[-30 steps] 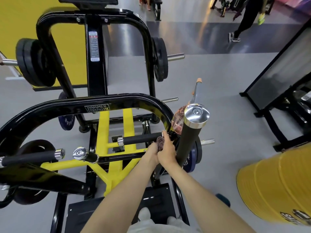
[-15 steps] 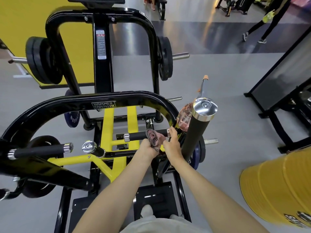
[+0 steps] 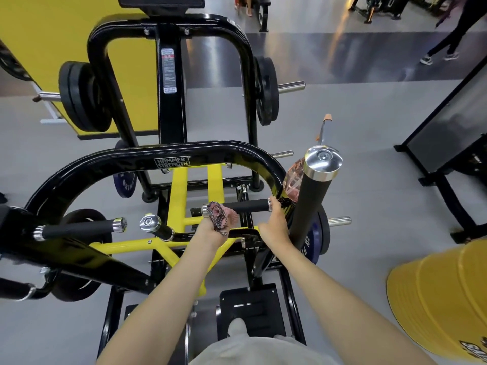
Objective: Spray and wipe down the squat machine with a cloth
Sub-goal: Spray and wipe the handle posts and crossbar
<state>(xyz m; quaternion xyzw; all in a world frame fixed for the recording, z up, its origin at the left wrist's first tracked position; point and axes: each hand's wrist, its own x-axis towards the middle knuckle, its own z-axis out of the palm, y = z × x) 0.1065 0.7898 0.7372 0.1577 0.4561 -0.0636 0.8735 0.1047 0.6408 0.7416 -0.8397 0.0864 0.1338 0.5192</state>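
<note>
Squat machine (image 3: 168,119), black and yellow, fills the middle of the view. Its short handle (image 3: 247,206), a black padded bar lying crosswise, serves as the marker for everything else.

Far left of the short handle and higher up, black weight plates (image 3: 81,98) sit on a steel peg. Left of it and slightly lower, a long handle (image 3: 76,229) points toward it. Above the short handle a curved black bar (image 3: 126,167) arches across. Between the long handle and the short one, a chrome knob (image 3: 150,223) caps a stub. Yellow rails (image 3: 179,191) run behind the short handle.

At its left end, the left hand (image 3: 210,233) curls its fingers round a pink cloth (image 3: 221,217) with a dark speckled edge and holds it against the padding. Straight below the short handle lies a black footplate (image 3: 253,306). At its right end, the right hand (image 3: 274,225) closes round the bar beside the chrome collar.

Just right of the short handle, what looks like a pinkish spray bottle (image 3: 292,180) sits between the curved bar and an upright post (image 3: 311,206) with a chrome cap; what holds the bottle up cannot be made out. Right of the short handle and lower, a blue plate (image 3: 317,238) hangs behind the post. Far right of it and lower still stands a yellow barrel (image 3: 437,299).
</note>
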